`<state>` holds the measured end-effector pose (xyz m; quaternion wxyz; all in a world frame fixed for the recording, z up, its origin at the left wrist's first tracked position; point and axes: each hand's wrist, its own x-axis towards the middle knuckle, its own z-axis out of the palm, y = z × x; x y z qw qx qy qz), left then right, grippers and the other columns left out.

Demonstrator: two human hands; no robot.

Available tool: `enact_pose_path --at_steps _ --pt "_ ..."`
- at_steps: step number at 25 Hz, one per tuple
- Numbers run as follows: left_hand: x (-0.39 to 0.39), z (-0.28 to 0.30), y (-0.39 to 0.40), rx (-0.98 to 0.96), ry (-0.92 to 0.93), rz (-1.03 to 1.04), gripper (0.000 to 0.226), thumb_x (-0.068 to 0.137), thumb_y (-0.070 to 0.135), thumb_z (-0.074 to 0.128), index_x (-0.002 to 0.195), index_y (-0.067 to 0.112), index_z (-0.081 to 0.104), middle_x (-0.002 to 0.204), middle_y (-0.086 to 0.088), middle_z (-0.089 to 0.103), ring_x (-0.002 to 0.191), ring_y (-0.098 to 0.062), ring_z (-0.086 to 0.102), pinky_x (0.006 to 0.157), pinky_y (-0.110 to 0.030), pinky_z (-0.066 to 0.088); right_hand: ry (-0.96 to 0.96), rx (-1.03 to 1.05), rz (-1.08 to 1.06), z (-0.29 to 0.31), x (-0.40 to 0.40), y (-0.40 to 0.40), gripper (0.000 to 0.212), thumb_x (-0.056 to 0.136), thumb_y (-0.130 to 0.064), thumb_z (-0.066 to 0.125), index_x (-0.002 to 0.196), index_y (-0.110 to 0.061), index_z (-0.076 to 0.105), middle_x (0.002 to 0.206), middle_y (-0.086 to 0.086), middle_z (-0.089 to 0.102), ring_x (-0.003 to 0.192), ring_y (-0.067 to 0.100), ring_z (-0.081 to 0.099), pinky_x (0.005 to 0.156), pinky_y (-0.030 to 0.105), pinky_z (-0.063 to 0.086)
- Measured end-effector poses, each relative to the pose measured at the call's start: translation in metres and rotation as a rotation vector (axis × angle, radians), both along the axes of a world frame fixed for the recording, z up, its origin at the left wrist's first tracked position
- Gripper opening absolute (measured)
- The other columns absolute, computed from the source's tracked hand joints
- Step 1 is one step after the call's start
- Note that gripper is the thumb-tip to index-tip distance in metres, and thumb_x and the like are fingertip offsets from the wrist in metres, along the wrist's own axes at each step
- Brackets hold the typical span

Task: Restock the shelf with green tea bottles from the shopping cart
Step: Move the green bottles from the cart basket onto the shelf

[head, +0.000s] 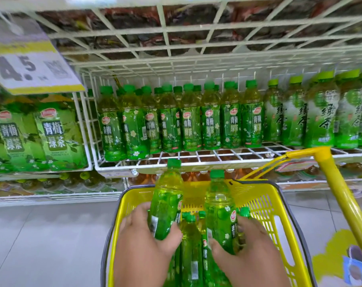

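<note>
Each of my hands grips a green tea bottle by its lower body, above the yellow shopping basket (256,201). My left hand (142,243) holds the left bottle (165,197), its green cap pointing toward the shelf. My right hand (250,249) holds the right bottle (217,208) in the same way. Several more green tea bottles (191,245) lie in the basket beneath my hands. On the white wire shelf (217,157) stands a row of matching green-capped bottles (188,121), with bare wire in front of the row.
Paler green tea bottles (321,114) fill the shelf's right part, and larger green tea bottles (57,133) sit in the left bay. A price sign reading 4.5 (28,65) hangs at upper left. The cart's yellow handle (341,195) rises on the right. Grey floor tiles lie to the left.
</note>
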<state>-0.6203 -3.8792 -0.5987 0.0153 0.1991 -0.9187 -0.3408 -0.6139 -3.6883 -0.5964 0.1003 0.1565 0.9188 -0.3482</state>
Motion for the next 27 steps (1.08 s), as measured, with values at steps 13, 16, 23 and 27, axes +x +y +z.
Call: enact_pose_path --at_steps 13,16,23,27 --pt "-0.185 0.014 -0.021 -0.036 0.107 0.135 0.051 0.072 0.053 0.071 0.106 0.017 0.061 0.103 -0.007 0.065 0.091 -0.030 0.065 0.077 -0.038 0.055 0.061 -0.108 -0.019 0.028 -0.190 -0.051 0.041 0.073 -0.053 0.075 0.088 -0.017 0.061 0.085 0.003 0.063 0.069 0.024 0.063 0.051 0.025 0.040" --pt "-0.200 0.005 -0.024 -0.058 0.082 0.156 0.058 0.075 0.052 0.073 0.115 0.015 0.054 0.113 -0.008 0.058 0.095 -0.030 0.060 0.073 -0.031 0.044 0.134 -0.094 -0.007 0.018 -0.213 -0.064 0.052 0.074 -0.051 0.077 0.104 -0.012 0.059 0.094 0.008 0.063 0.081 0.027 0.061 0.058 0.027 0.043" --pt "-0.216 -0.015 -0.026 -0.373 0.034 0.052 0.075 0.082 0.063 0.065 0.129 0.009 0.044 0.129 -0.012 0.048 0.113 -0.032 0.056 0.074 -0.040 0.047 0.162 0.048 0.121 -0.013 -0.244 -0.088 0.063 0.077 -0.051 0.076 0.117 -0.006 0.056 0.113 0.012 0.059 0.100 0.027 0.057 0.077 0.027 0.046" --pt "-0.213 -0.016 -0.025 -0.612 0.038 -0.014 0.073 0.081 0.071 0.059 0.121 0.011 0.045 0.121 -0.010 0.051 0.096 -0.032 0.064 0.056 -0.034 0.036 0.191 0.026 0.129 -0.029 -0.241 -0.089 0.071 0.080 -0.051 0.074 0.130 -0.007 0.050 0.122 0.016 0.052 0.105 0.031 0.058 0.078 0.029 0.048"
